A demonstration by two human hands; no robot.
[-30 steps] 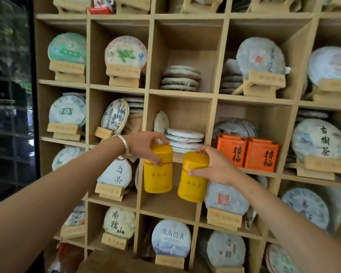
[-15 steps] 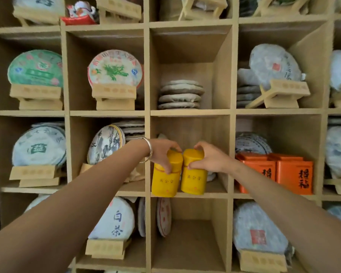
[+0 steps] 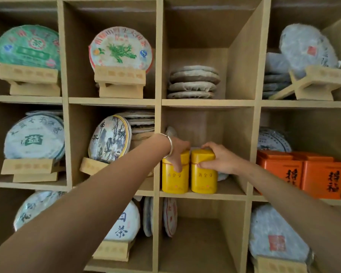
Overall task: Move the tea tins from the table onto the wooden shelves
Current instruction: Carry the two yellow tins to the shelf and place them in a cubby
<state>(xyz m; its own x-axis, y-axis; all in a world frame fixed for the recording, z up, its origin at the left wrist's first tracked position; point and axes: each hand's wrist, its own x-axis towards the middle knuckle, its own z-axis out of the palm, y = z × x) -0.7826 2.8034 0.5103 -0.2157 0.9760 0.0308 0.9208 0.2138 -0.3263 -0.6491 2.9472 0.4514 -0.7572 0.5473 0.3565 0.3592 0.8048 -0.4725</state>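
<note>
Orange tins (image 3: 301,172) stand right of both gripped yellow tins (image 3: 189,174).

The white-wrapped tea cake (image 3: 124,223) at lower left reads "白茶". The blue-grey cake (image 3: 34,137) bears a green "益". Characters on both yellow tins (image 3: 204,174) are too small to read.
</note>
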